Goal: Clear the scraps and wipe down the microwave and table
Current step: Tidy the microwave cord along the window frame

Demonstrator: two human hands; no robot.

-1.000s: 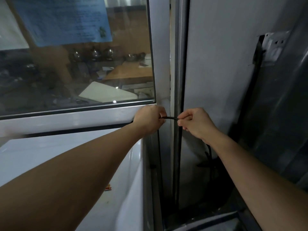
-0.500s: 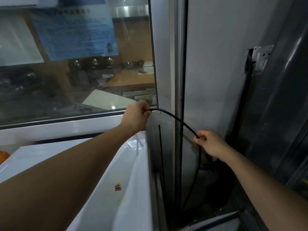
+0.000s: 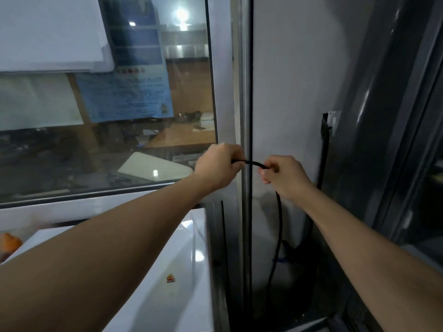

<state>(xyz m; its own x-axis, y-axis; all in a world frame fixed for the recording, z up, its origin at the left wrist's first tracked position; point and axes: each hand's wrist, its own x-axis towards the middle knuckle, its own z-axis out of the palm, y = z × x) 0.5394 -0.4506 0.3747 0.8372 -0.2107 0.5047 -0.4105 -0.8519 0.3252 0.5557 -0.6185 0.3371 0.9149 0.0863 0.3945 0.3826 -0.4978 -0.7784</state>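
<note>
We are looking at one big window [image 3: 107,116] filling the left, its glass throwing back reflections so what lies behind is hard to make out, and one blue notice [image 3: 124,97] stuck there is too blurred to read. Beside it one metal frame post [image 3: 239,92] is running top to bottom. Below, the white microwave top [image 3: 167,271] is sitting at lower left, cut off by the picture edge and partly covered by our left arm. We are gripping one black cable [image 3: 251,162] with both hands: the left hand [image 3: 219,167] is curled round its end just at the post, the right hand [image 3: 284,177] is pinching it close beside, and the cable is hanging down into a dark gap where we are losing it. One wall socket [image 3: 332,122] is peeking out at right. One small orange scrap [image 3: 170,278] is lying on the microwave.
</note>
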